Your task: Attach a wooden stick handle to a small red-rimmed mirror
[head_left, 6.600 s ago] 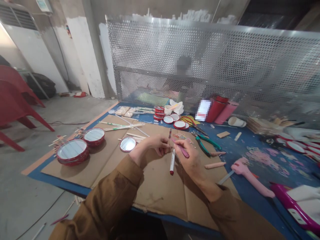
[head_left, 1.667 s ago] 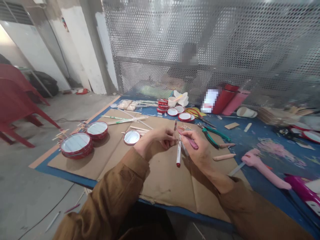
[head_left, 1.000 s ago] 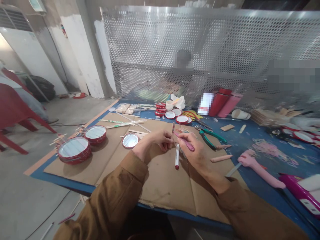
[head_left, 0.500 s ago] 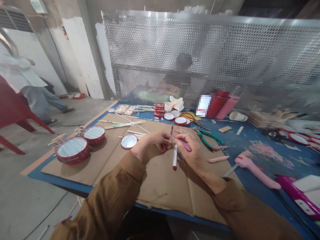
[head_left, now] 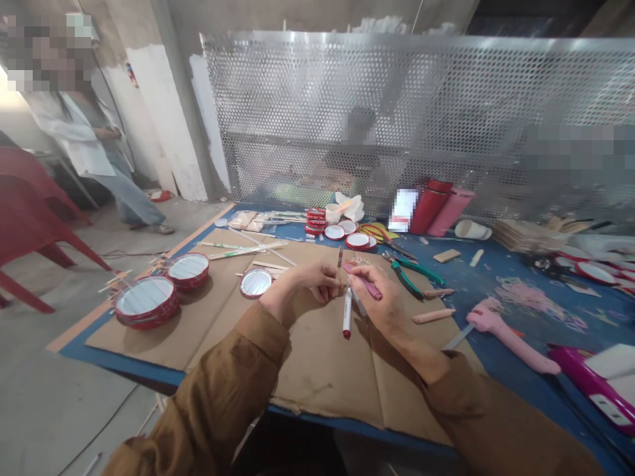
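Observation:
My left hand pinches a thin upright stick with a dark reddish tip. My right hand grips a pink stick close to the left fingertips. A white marker with a red end hangs down between my hands, and I cannot tell which hand holds it. A small round mirror lies on the brown cardboard sheet, just left of my left hand. Green-handled pliers lie to the right of my right hand.
Stacked red-rimmed round mirrors and loose wooden sticks lie on the cardboard, on a blue table. Pink handles lie to the right. A perforated metal screen stands behind; a person in a white coat stands at back left.
The person in the white coat has come into view at back left and moved rightward. My hands keep the same hold, shifting only slightly, and the view has tilted a little.

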The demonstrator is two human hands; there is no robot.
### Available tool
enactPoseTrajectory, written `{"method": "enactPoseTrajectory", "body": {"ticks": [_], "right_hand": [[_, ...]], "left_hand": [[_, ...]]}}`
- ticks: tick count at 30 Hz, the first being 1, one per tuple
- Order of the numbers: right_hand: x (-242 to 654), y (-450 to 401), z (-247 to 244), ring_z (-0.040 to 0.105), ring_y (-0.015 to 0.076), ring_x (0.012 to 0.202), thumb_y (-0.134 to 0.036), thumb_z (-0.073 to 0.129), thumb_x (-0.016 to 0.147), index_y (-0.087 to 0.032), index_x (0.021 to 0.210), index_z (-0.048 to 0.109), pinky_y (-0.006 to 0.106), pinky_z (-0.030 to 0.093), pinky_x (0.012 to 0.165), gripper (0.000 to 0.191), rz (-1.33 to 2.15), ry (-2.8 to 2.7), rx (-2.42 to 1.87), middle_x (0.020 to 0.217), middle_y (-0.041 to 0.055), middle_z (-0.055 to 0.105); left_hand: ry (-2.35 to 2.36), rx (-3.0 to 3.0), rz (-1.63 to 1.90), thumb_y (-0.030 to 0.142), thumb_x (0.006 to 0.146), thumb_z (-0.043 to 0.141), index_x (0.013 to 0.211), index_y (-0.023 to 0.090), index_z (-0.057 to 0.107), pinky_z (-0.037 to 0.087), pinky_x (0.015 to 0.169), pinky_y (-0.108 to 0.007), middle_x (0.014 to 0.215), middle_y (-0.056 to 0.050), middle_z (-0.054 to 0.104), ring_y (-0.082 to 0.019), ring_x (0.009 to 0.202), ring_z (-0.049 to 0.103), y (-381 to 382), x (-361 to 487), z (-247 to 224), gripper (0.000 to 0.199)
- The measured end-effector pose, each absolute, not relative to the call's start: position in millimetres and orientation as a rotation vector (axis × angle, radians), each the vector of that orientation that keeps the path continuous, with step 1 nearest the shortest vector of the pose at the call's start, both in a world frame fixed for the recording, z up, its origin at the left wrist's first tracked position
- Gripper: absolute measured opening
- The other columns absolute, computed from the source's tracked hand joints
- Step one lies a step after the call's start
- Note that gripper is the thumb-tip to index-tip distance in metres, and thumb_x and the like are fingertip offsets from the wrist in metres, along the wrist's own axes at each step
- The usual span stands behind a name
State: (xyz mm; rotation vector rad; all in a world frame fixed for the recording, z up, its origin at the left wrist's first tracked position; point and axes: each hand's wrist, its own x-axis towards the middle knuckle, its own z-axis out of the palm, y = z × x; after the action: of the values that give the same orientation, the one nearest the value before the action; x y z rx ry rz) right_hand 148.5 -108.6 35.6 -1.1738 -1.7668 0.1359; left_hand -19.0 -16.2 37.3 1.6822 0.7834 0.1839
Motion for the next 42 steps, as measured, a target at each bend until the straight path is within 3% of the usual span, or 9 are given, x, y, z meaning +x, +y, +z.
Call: {"method": "enactPoseTrajectory", "body": {"ticks": [21, 32, 42], "right_hand": [[148.4, -106.0, 36.6, 0.067, 0.0213, 0.083, -0.03, 0.054, 0.088, -0.025, 0.088, 0.061, 0.034, 0.052, 0.072, 0.009, 0.104, -1.788, -1.134, 0.087, 0.0046, 0.071], [147.8, -109.2, 38.9, 0.067, 0.0215, 0.09, -0.029, 0.053, 0.089, -0.025, 0.09, 0.061, 0.036, 0.051, 0.08, 0.009, 0.126, -1.775, -1.144, 0.093, 0.0049, 0.071], [148.3, -109.6, 37.6, 0.066, 0.0205, 0.085, -0.029, 0.053, 0.09, -0.025, 0.09, 0.062, 0.034, 0.051, 0.075, 0.01, 0.112, -1.784, -1.154, 0.09, 0.0044, 0.071]], "left_hand": [[0.767, 1.673, 0.21, 0.03, 0.079, 0.064, 0.075, 0.014, 0.058, 0.05, 0.053, -0.022, 0.061, 0.001, 0.059, -0.011, 0.054, 0.06, -15.8, -18.5, 35.0, 0.018], [0.749, 1.674, 0.214, 0.037, 0.077, 0.066, 0.076, 0.014, 0.058, 0.048, 0.053, -0.021, 0.063, 0.002, 0.059, -0.01, 0.053, 0.059, -15.8, -18.3, 34.6, 0.025], [0.782, 1.687, 0.196, 0.032, 0.08, 0.063, 0.079, 0.014, 0.059, 0.049, 0.053, -0.02, 0.062, 0.003, 0.058, -0.009, 0.054, 0.059, -17.7, -18.8, 38.0, 0.019]]}}
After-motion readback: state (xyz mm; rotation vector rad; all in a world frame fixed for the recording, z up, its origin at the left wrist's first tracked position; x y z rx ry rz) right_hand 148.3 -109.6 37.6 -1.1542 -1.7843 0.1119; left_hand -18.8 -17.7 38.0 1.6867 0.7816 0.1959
